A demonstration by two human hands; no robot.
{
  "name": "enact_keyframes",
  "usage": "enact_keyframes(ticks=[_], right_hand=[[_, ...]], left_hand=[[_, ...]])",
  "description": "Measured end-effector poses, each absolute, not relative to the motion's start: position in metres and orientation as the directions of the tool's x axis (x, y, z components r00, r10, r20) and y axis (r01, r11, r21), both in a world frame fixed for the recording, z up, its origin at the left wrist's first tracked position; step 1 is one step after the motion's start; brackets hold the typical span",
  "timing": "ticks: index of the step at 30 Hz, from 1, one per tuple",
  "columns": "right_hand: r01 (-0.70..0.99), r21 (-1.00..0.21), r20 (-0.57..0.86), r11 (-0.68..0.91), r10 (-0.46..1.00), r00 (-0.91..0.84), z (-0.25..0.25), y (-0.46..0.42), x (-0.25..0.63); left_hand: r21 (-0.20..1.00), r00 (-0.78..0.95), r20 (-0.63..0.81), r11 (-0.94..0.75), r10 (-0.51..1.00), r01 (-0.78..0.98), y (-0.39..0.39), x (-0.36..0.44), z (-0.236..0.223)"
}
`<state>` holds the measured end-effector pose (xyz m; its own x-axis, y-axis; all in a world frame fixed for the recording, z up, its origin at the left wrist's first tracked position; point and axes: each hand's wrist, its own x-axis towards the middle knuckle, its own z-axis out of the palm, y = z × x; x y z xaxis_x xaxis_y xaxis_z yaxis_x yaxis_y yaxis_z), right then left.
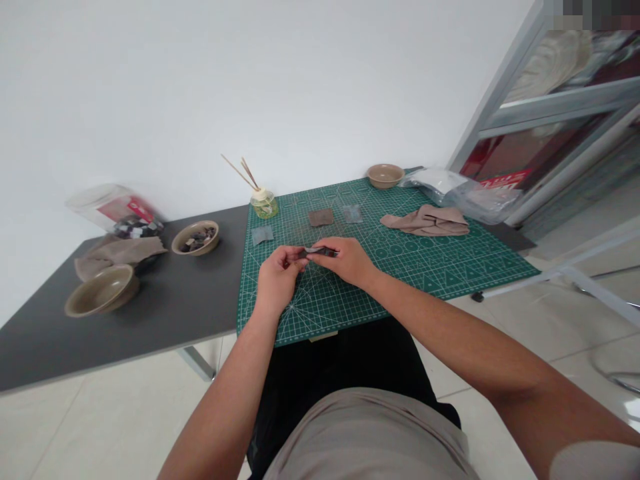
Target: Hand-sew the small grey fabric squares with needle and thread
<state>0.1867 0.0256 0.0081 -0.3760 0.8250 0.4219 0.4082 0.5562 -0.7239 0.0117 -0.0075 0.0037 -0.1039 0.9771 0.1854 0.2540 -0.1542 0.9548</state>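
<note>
Over one green mat (420, 263), the left hand (278, 275) and right hand (349, 261) pinch one greyish piece (314, 251), largely hidden; three flat squares (321, 217) lie beyond.

Matt green mat (450, 263), wrinkled cloth (433, 221), glossy plastic bag (450, 185); smooth bowl (385, 182)

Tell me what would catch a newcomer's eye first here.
The green gridded mat in the middle stands out first, with the left hand and right hand holding a small dark piece over it. Beyond them, near the white wall, a yellow-green reed diffuser stands at the mat's far left corner.
</note>
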Motion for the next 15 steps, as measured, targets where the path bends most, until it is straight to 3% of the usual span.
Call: enact_keyframes(ticks=[15], right_hand=[[0.378, -0.743, 0.418, 0.553, 0.824, -0.383, 0.0115, 0.0234, 0.1868]], left_hand=[[0.951, -0.1, 0.201, -0.17, 0.974, 0.259, -0.0077, 0.0102, 0.0024]])
